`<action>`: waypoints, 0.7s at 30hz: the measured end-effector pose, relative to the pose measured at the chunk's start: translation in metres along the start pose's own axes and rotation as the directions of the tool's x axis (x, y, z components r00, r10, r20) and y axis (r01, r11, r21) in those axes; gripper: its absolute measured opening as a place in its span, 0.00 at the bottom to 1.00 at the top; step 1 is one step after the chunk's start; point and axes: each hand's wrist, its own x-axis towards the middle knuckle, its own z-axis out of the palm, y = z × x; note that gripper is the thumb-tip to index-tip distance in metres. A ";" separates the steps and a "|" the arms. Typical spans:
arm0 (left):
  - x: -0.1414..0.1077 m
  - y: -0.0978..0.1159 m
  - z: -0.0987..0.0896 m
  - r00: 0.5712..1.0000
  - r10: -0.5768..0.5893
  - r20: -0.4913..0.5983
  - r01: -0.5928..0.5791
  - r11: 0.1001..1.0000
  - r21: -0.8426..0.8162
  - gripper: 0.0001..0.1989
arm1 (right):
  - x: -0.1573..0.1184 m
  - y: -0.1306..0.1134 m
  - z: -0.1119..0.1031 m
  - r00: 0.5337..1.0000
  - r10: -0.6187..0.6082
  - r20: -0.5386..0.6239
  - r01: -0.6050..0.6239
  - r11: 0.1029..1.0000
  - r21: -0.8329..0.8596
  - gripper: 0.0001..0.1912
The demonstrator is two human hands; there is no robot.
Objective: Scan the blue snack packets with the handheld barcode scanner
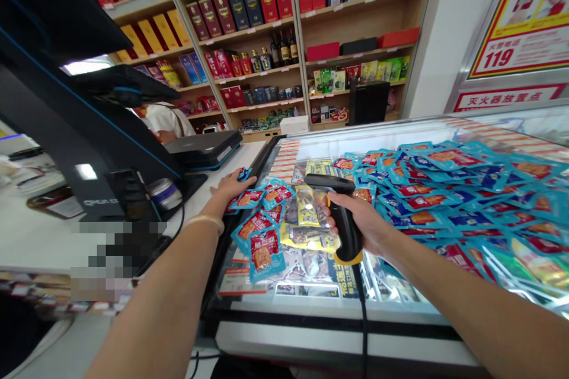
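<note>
My right hand (358, 219) is wrapped round a black and yellow barcode scanner (344, 231), held above the glass counter top. Its cable runs down over the front edge. At the counter's left edge, my left hand (231, 186) is closed on a small blue snack packet (243, 174), which is mostly hidden by the fingers. Just below and right of that hand lies a small pile of blue and red snack packets (265, 249). Yellow snack packets (309, 237) show beneath the scanner.
A large heap of similar blue packets (427, 189) covers the counter's right side. On the left stand a black checkout terminal (89, 106) and a flat black device (204, 145). Behind are shelves (249, 29) of boxes and bottles. A person in white (166, 118) is at the far left.
</note>
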 end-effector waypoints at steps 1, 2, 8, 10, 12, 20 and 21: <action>0.002 -0.003 0.003 0.999 0.049 0.024 -0.048 0.999 -0.019 0.41 | -0.001 0.000 0.000 1.000 0.004 0.005 -0.004 1.000 0.000 0.09; 0.003 -0.004 0.005 0.994 0.101 0.031 -0.100 0.994 -0.040 0.39 | -0.001 -0.001 0.001 1.000 0.006 0.012 -0.006 1.000 0.000 0.09; -0.005 -0.006 0.006 0.984 0.175 -0.042 -0.179 0.975 -0.133 0.26 | -0.003 0.001 0.000 0.999 0.011 0.044 -0.011 1.000 0.007 0.09; -0.009 -0.006 0.005 0.972 0.232 -0.047 -0.237 0.955 -0.180 0.25 | -0.003 0.002 0.000 0.999 -0.004 0.047 0.003 1.000 0.011 0.09; -0.014 -0.004 0.006 0.951 0.304 -0.058 -0.309 0.923 -0.228 0.24 | -0.002 0.002 0.000 0.999 -0.018 0.052 0.017 1.000 0.014 0.09; -0.058 0.018 0.009 0.847 0.532 0.015 -0.522 0.836 -0.170 0.22 | -0.003 0.000 0.001 0.999 0.007 0.047 -0.008 1.000 0.005 0.09; -0.063 0.022 0.009 0.830 0.557 0.030 -0.548 0.825 -0.135 0.22 | -0.002 0.000 0.001 0.999 0.004 0.047 -0.004 1.000 0.004 0.09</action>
